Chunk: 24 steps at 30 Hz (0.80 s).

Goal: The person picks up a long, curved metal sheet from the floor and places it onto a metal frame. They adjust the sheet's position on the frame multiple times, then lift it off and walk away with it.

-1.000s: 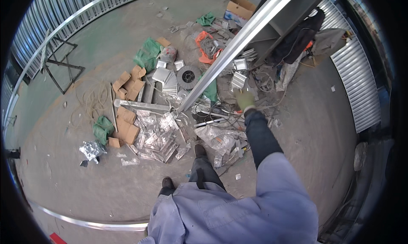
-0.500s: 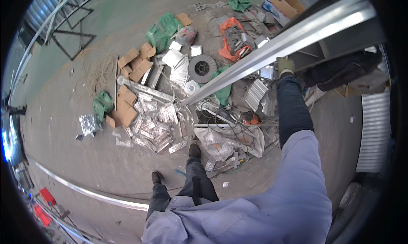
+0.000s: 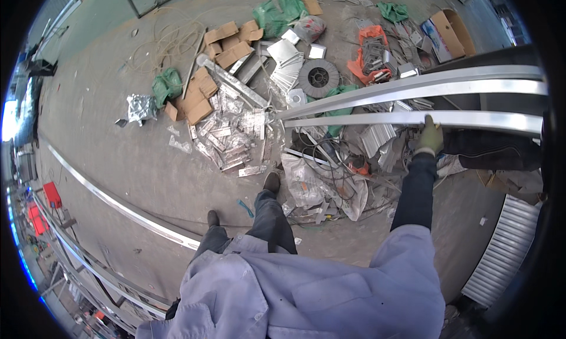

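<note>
Long silvery metal bars (image 3: 413, 91) slant across the upper right, their far ends meeting near the middle of the floor pile. A nearer metal bar (image 3: 365, 119) lies apart from them, with a gap that widens to the right. My right hand (image 3: 428, 139), in a greenish work glove, is closed at this nearer bar, with a finger over its face; the palm side is hidden. My left hand does not show; only the grey-violet sleeve (image 3: 154, 329) reaches the lower left edge.
By my feet lie wrapped metal strips (image 3: 221, 141), flattened cardboard (image 3: 197, 97), a dark spool (image 3: 318, 77), cables and a white sack (image 3: 303, 177). A long metal rail (image 3: 118, 200) lies at left. A metal frame (image 3: 97, 265) with red boxes (image 3: 52, 194) stands lower left.
The nearer bar has come apart from the others, and my right hand has moved right and nearer with it. My view has turned, shifting the floor pile rightward and up.
</note>
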{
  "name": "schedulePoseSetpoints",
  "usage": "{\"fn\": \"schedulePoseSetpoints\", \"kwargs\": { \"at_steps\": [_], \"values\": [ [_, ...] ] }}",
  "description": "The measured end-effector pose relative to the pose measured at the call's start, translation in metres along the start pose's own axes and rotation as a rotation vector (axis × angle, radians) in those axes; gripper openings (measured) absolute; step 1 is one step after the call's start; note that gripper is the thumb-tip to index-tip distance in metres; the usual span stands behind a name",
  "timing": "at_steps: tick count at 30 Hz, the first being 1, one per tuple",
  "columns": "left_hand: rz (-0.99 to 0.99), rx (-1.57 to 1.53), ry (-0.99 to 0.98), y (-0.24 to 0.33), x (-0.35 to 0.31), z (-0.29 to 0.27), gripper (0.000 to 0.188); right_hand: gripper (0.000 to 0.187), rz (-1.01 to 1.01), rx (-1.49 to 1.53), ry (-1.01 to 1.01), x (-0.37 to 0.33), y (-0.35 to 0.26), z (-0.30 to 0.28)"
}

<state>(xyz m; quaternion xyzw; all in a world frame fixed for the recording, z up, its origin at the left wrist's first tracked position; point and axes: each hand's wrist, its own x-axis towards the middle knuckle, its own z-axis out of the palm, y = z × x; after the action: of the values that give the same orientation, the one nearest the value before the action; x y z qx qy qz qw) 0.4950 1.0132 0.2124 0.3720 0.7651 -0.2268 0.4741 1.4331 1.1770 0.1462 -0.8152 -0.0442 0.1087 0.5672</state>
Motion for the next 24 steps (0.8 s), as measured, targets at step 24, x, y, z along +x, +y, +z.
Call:
{"fn": "schedulePoseSetpoints", "kwargs": {
  "at_steps": [24],
  "values": [
    [-0.126,-0.478,0.282,-0.195,0.074,0.052,0.047,0.060,-1.294,-0.016,-0.244,-0.495,-0.319,0.134]
  ]
}}
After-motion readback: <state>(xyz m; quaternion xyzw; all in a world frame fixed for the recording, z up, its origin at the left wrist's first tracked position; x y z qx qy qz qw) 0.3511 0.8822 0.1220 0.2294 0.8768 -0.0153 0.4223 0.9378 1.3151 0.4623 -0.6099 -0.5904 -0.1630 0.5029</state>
